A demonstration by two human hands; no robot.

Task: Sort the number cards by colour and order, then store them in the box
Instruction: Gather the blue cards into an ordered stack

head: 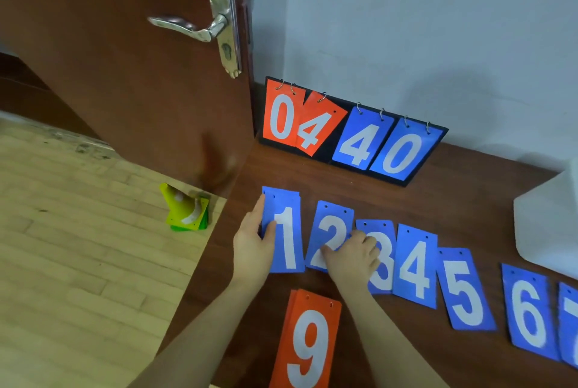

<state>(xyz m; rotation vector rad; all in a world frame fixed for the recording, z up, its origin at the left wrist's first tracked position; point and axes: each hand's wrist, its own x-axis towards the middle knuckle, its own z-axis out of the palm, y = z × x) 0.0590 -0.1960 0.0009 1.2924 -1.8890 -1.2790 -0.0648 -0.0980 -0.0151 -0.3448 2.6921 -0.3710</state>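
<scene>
Blue number cards lie in a row on the brown table: card 1 (289, 240), card 2 (331, 231), card 3 (383, 275), card 4 (414, 268), card 5 (464, 290), card 6 (528, 312) and a cut-off card 7 (570, 325). Card 1 tops a small stack. My left hand (253, 247) grips the left edge of that stack, thumb on its face. My right hand (353, 258) has its fingers curled on the right edge of card 2, covering part of card 3. An orange stack topped by card 9 (308, 340) lies near me.
A black scoreboard stand (325, 150) leans against the wall, with orange cards 0 and 4 and blue cards 4 and 0 on rings. A white box (547, 225) sits at the right edge. A wooden door (125, 75) stands at left; green-yellow cones (186, 209) lie on the floor.
</scene>
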